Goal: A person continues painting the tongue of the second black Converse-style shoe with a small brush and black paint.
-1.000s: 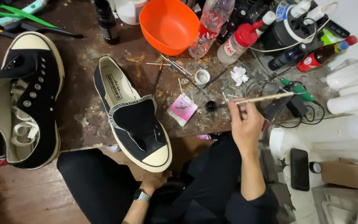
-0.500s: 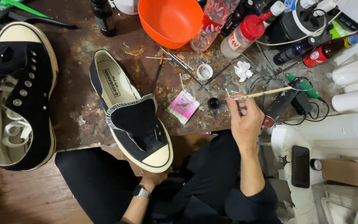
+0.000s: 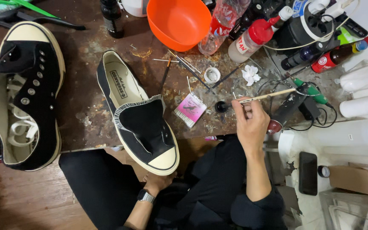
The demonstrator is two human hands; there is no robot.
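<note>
The right hand (image 3: 250, 123) holds a thin wooden brush (image 3: 269, 95). Its fingers are pinched tight around the brush handle. The brush lies almost flat, and its tip points left at a small black pot (image 3: 222, 106) on the table. The tip is right at the pot. I cannot tell if it goes inside.

The left hand (image 3: 158, 182) is low, near the person's lap. It is under the toe of a black shoe (image 3: 143, 123). Most of the hand is hidden by the shoe, so I cannot tell if its fingers are closed or apart. There is a watch (image 3: 146, 196) on that wrist. The shoe has a cream toe and a cream sole. Its toe hangs over the near edge of the table (image 3: 86, 115), and its heel rests on the table.

Just left of the small black pot lies a small pink card (image 3: 190, 109). Farther away sits an orange bowl (image 3: 179, 21). To its right stand a clear bottle (image 3: 223, 23) and a bottle with a red cap (image 3: 252, 39). A small white ring (image 3: 212, 75) lies between the bowl and the hand. At the far left lies another black shoe (image 3: 26, 89), open, with white laces.
</note>
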